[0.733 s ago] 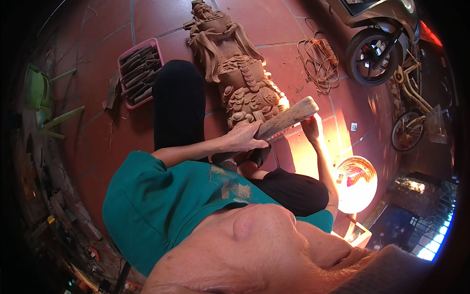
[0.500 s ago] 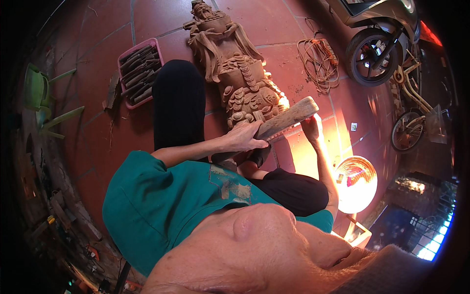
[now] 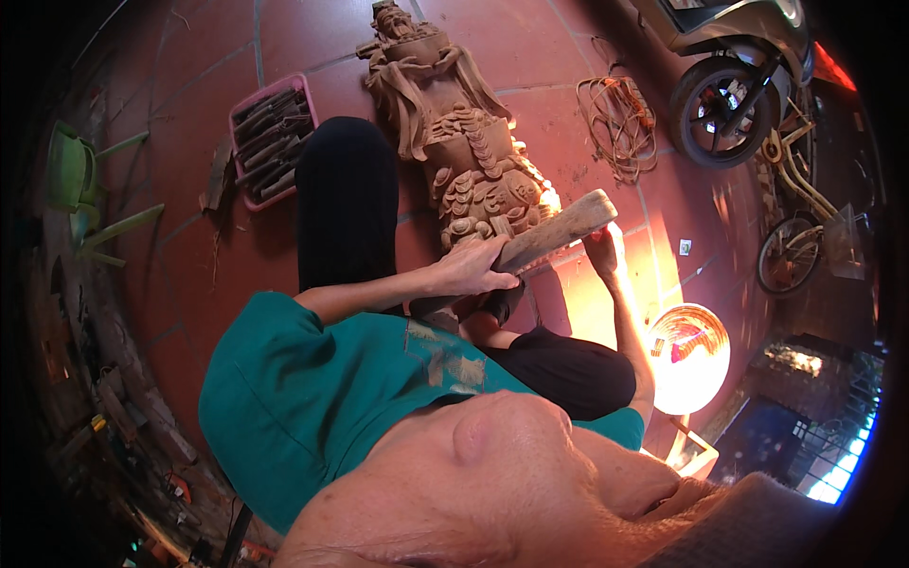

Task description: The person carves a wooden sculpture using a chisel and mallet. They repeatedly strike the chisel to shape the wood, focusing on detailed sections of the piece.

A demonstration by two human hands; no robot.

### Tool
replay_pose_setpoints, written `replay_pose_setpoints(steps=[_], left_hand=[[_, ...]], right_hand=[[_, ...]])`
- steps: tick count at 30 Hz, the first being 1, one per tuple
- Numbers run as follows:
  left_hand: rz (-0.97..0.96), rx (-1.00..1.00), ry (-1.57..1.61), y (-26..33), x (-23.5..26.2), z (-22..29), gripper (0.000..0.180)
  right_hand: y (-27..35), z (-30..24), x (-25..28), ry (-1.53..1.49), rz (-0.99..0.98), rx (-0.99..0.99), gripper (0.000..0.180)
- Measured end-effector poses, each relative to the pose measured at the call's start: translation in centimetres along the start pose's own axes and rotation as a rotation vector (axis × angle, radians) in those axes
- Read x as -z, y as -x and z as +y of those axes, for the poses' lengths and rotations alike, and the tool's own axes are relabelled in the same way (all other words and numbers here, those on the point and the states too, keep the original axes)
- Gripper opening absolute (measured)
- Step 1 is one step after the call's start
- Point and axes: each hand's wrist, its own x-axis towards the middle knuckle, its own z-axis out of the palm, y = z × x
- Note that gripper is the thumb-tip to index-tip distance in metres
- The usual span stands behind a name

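Red tile floor (image 3: 308, 38) around you, carved figure (image 3: 459, 142) lying ahead. Your left hand (image 3: 469, 267) has the wooden bar (image 3: 559, 230) gripped, slanting by the figure's base; right hand (image 3: 606, 250) curls near its far end, can't tell if it's pinching anything.

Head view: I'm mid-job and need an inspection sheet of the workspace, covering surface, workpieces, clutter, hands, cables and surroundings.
Surface: red tiled floor, small debris scattered; bright light patch near the right hand.
Workpieces: wooden bar slants across in front of the body; carved figure on the floor beyond it.
Clutter: pink basket full of tools, left of the figure.
Hands: left hand grips the bar; right hand is near its far end, grip unclear.
Cables: orange cable in loose loops, right of the figure.
Surroundings: motorbike at upper right; green chair at far left.
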Motion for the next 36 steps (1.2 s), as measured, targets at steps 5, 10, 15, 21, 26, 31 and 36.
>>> replay_pose_setpoints(steps=[5,10,15,21,26,31,36], left_hand=[[-0.077,0.065,0.013,-0.1,0.4,0.3,0.075],[-0.061,0.054,0.009,0.0,0.4,0.4,0.073],[-0.028,0.013,0.023,0.0,0.1,0.1,0.070],[-0.068,0.046,0.019,0.0,0.4,0.3,0.071],[-0.079,0.042,0.073,0.2,0.6,0.7,0.069],[-0.077,0.048,0.076,0.3,0.7,0.8,0.069],[-0.075,0.045,0.080,0.2,0.7,0.9,0.066]], right_hand=[[-0.1,0.2,0.0,0.005,-0.006,0.012,0.030],[0.0,0.3,-0.1,-0.027,-0.006,0.006,0.028],[0.1,1.5,-0.3,0.035,0.002,0.027,0.029],[0.0,-0.5,0.1,-0.057,0.001,-0.001,0.027],[0.2,0.3,0.2,0.020,-0.019,0.052,0.028],[0.0,-0.2,0.3,0.029,-0.027,0.077,0.029],[-0.1,0.2,0.2,0.043,-0.010,0.137,0.028]])
